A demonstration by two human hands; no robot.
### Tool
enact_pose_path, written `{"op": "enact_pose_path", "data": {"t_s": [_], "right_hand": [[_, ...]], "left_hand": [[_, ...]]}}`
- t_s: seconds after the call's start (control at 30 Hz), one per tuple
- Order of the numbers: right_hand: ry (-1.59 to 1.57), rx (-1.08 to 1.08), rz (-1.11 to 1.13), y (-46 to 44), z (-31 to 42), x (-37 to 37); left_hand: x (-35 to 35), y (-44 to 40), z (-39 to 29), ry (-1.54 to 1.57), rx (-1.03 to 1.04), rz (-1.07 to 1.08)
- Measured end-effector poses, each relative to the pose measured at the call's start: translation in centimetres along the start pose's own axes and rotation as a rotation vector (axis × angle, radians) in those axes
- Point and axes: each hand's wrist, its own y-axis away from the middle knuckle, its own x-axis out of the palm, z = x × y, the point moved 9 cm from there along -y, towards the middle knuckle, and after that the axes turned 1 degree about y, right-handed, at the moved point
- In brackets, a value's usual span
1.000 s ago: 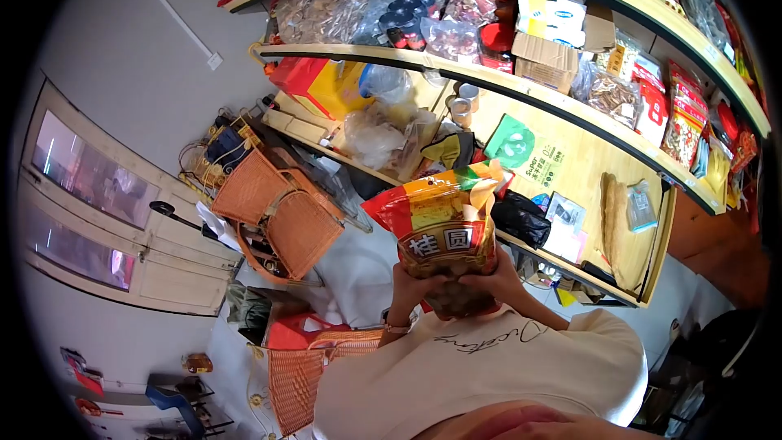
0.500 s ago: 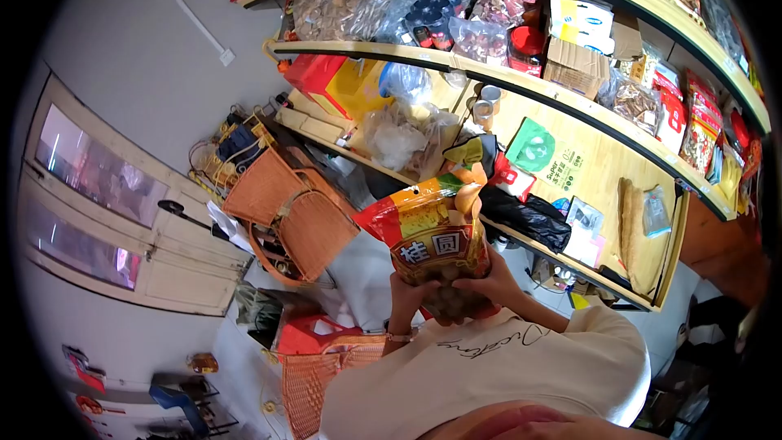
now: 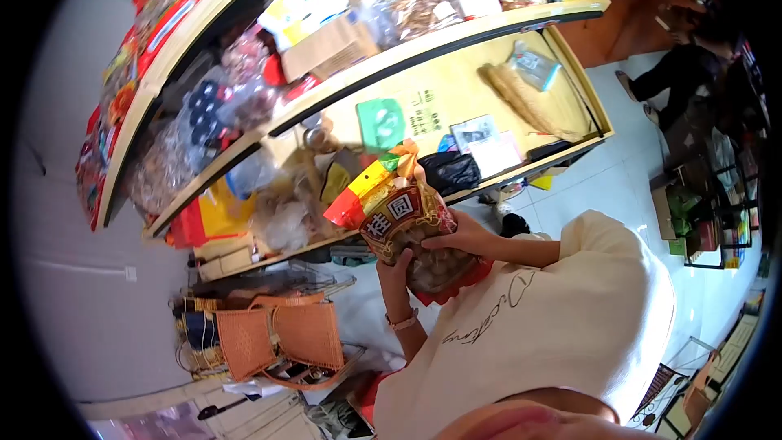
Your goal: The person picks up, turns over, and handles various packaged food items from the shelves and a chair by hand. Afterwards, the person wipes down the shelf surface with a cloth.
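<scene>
Held up in front of my chest is a red and yellow printed bag of dried longans (image 3: 401,213), its lower part see-through with round brown fruit inside. My left hand (image 3: 394,267) grips the bag's near left side, the thumb lying on its front. On the other side my right hand (image 3: 458,236) holds it, thumb pressed on the clear part. The fingers behind the bag are hidden. The bag tilts to the left, and its top corner looks crumpled.
Wooden shelves (image 3: 358,85) with packaged foods stand ahead. A black plastic bag (image 3: 450,173) and a green packet (image 3: 381,124) lie on the lower shelf. A wicker chair (image 3: 305,334) is at lower left. At far right, a person's dark-clothed legs (image 3: 680,85) show beside a black rack (image 3: 707,224).
My view has turned to the right, bringing the person and rack into sight. Both hands still hold the bag of dried longans, which tilts further left in view.
</scene>
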Motion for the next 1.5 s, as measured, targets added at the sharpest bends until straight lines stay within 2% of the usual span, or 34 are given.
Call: {"op": "enact_pose_path", "data": {"t_s": [0.07, 0.13, 0.23, 0.27, 0.33, 0.37, 0.4, 0.47, 0.53, 0.6, 0.67, 0.73, 0.8, 0.87, 0.9, 0.93, 1.0, 1.03, 1.13, 1.17, 1.27, 1.33, 1.37, 1.4, 1.43, 1.47, 1.5], "right_hand": [[-0.021, 0.131, -0.006, 0.5, 2.5, -2.2], [-0.029, 0.082, -0.006, -0.8, 2.1, -6.3], [0.086, 0.078, -0.153, -2.8, -1.1, -13.1], [0.083, 0.114, -0.197, -2.6, -1.4, -15.0], [0.069, 0.187, -0.297, -2.4, -1.4, -18.9], [0.025, 0.168, -0.331, -2.3, -1.1, -20.7], [0.095, 0.193, -0.397, -2.9, -3.3, -23.3], [0.303, 0.229, -0.49, -5.1, -8.7, -28.1], [0.252, 0.314, -0.451, -5.9, -8.7, -31.4], [0.257, 0.274, -0.444, -9.8, -11.8, -35.0], [0.352, 0.253, -0.404, -13.1, -11.1, -38.1], [0.223, -0.031, -0.306, -16.5, -7.1, -40.5], [0.283, 0.155, -0.239, -18.8, -7.6, -43.6], [0.662, 0.372, -0.345, -22.1, -11.6, -47.8], [0.742, 0.378, -0.434, -21.4, -11.5, -48.9], [0.777, 0.353, -0.339, -22.3, -12.9, -49.2], [0.602, 0.351, -0.47, -20.7, -14.8, -49.8], [0.5, 0.387, -0.519, -19.8, -16.4, -50.2], [0.188, 0.461, -0.627, -19.3, -21.3, -49.4], [0.083, 0.459, -0.648, -20.6, -23.2, -49.0], [-0.034, 0.367, -0.668, -24.8, -22.0, -49.7], [-0.248, 0.081, -0.657, -27.1, -16.0, -50.6], [-0.359, -0.087, -0.618, -27.7, -13.3, -51.3], [-0.432, -0.065, -0.59, -29.0, -12.3, -51.6], [-0.504, -0.04, -0.564, -30.2, -11.3, -51.9], [-0.447, 0.058, -0.544, -31.1, -11.9, -52.3], [-0.393, 0.094, -0.596, -30.2, -12.0, -52.5]], "left_hand": [[2.0, -1.1, 1.6, 0.033, -0.05, -0.004], [5.6, -3.3, 3.3, 0.046, -0.08, -0.015], [10.0, -6.8, 8.7, 0.196, -0.214, 0.147], [11.4, -7.4, 10.4, 0.227, -0.308, 0.127], [13.9, -9.0, 14.6, 0.214, -0.438, 0.231], [14.9, -10.1, 17.0, 0.21, -0.44, 0.314], [16.3, -10.7, 19.1, 0.2, -0.45, 0.402], [19.5, -11.3, 21.4, 0.252, -0.564, 0.441], [23.1, -13.1, 21.3, 0.048, -0.497, 0.511], [24.0, -15.7, 25.7, 0.248, -0.685, 0.437], [25.6, -19.8, 27.1, 0.169, -0.647, 0.474], [27.2, -24.8, 27.0, -0.003, -0.523, 0.523], [25.8, -30.1, 31.5, 0.004, -0.671, 0.356], [27.2, -31.1, 31.7, -0.241, -0.728, 0.319], [27.3, -31.1, 31.8, -0.362, -0.754, 0.296], [26.5, -31.0, 33.4, -0.318, -0.827, 0.214], [25.8, -29.8, 36.8, -0.236, -0.967, 0.057], [26.0, -28.4, 37.9, -0.071, -1.018, -0.086], [28.3, -27.5, 39.1, 0.185, -0.942, 0.012], [27.9, -28.5, 39.0, 0.151, -0.852, -0.07], [30.6, -32.6, 38.1, 0.296, -0.765, 0.088], [31.2, -37.2, 37.1, 0.258, -0.708, 0.077], [32.2, -39.7, 36.2, 0.264, -0.7, 0.19], [33.2, -41.9, 35.1, 0.274, -0.694, 0.301], [33.2, -43.3, 33.7, 0.195, -0.678, 0.176], [33.5, -44.5, 32.1, 0.119, -0.656, 0.053], [33.4, -47.1, 32.0, 0.143, -0.659, 0.144]]}}
